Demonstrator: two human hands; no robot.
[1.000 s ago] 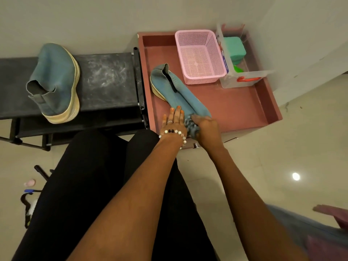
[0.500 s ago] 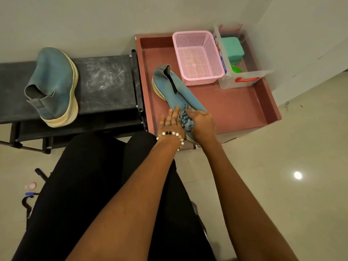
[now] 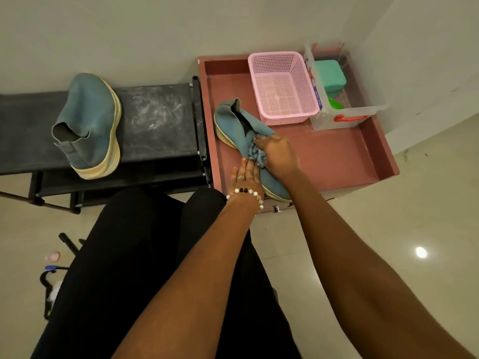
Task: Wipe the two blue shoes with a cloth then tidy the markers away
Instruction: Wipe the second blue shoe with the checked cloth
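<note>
Two blue shoes are in view: one blue shoe (image 3: 241, 130) lies on its side in the reddish-brown tray (image 3: 337, 156), its pale sole toward the tray's left wall and its toe end at the tray's near edge; the other blue shoe (image 3: 89, 123) stands on the black rack shelf (image 3: 155, 120) to the left, well apart from the first; the right hand (image 3: 278, 155) has its fingers curled round a bunched grey-blue cloth (image 3: 256, 154) and presses it onto the upper of the shoe in the tray; the left hand (image 3: 245, 178), with a ring and a bead bracelet (image 3: 246, 192) at the wrist, lies with straight fingers flat against the shoe's near side, just beside the cloth; a pink mesh basket (image 3: 282, 86) sits at the back of the tray, touching a clear plastic box (image 3: 344, 117) that holds a green container (image 3: 329, 77); no markers can be made out.
</note>
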